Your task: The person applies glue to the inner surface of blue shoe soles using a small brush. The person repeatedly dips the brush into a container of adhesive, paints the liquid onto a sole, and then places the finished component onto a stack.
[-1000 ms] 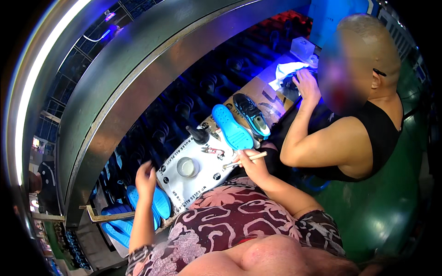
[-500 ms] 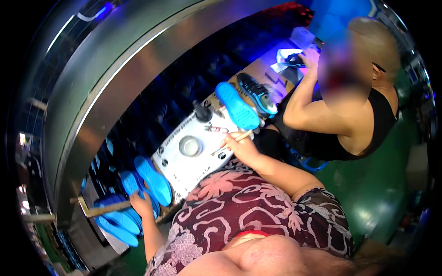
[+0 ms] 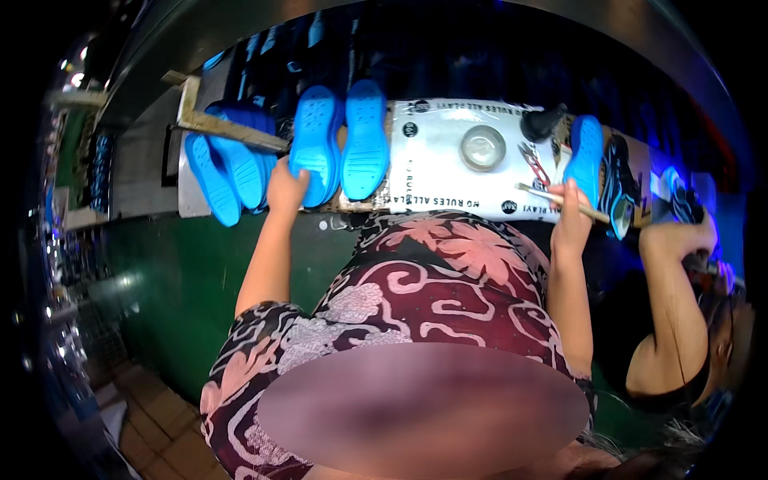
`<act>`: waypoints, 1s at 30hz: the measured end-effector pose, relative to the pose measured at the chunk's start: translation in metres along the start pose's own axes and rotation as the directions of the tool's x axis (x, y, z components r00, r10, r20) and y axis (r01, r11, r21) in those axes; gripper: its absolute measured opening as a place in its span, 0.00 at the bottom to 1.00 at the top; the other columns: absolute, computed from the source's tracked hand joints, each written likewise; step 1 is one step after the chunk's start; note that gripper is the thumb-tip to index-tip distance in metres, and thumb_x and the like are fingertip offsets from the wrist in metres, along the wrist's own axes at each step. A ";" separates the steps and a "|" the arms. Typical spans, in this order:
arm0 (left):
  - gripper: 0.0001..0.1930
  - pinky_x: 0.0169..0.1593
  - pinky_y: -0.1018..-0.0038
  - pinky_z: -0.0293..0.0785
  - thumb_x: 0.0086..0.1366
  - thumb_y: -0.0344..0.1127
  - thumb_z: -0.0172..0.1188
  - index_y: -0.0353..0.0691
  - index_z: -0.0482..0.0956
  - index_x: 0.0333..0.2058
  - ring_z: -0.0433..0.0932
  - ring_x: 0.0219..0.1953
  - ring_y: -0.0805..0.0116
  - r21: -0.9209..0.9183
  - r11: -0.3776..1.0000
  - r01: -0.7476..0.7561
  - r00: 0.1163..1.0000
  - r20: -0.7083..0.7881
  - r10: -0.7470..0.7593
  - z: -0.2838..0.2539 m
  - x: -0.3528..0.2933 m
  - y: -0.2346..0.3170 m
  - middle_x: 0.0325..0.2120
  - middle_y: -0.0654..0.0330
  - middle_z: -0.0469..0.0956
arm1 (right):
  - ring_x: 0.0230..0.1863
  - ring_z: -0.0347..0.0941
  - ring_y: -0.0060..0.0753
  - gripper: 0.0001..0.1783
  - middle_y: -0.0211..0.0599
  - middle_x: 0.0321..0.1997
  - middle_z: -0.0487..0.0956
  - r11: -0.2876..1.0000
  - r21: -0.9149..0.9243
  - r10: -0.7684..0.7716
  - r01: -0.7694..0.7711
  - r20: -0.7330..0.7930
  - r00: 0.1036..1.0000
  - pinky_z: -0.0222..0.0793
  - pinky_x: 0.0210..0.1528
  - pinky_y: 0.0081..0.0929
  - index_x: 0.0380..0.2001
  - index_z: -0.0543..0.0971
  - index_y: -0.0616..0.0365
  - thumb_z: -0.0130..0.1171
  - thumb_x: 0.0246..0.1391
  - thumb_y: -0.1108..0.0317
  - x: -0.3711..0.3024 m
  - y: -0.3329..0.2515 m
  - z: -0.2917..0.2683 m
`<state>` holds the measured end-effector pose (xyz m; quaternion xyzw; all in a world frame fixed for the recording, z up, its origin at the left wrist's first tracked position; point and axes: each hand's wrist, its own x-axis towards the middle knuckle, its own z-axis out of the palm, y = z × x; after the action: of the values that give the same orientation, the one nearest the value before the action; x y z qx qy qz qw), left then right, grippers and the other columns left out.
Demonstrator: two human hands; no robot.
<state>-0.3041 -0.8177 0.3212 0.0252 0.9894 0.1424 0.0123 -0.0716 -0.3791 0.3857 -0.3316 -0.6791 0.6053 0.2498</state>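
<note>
My left hand (image 3: 286,186) is closed on the near end of a blue shoe sole (image 3: 314,132), its thumb over the top edge. Another blue sole (image 3: 366,140) lies just right of it. In my right hand (image 3: 571,222) is a slim brush (image 3: 593,213) with a pale wooden handle, held slantwise. Its tip points left over a white printed sheet (image 3: 432,172). A round glass bowl (image 3: 483,148) sits on that sheet, with red-handled pliers (image 3: 538,166) nearer the brush. One more blue sole (image 3: 585,156) lies beyond my right hand.
Several blue soles (image 3: 212,172) lean together at the left beside a wooden bar (image 3: 232,130). A black cone-shaped container (image 3: 545,122) stands at the sheet's far right. Past it are a black-and-blue shoe (image 3: 618,184) and a co-worker's arm (image 3: 670,296).
The view has swung left and levelled, so the blue soles sit more centrally and the co-worker is at the right rim. My left hand stays by the soles; my right hand still holds the brush.
</note>
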 end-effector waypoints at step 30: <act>0.27 0.46 0.69 0.75 0.58 0.31 0.59 0.32 0.61 0.54 0.74 0.46 0.65 -0.930 0.258 0.260 0.904 0.328 0.273 -0.037 -0.074 0.111 0.48 0.53 0.72 | 0.31 0.71 0.21 0.17 0.31 0.26 0.79 0.984 -0.060 -0.149 0.170 0.260 0.954 0.66 0.35 0.20 0.27 0.82 0.60 0.55 0.58 0.57 0.045 0.010 0.068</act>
<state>-0.2260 -0.7255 0.3893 0.0472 0.6649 0.7056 0.2405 -0.1494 -0.3895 0.3636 -0.2050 -0.7543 0.5925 0.1948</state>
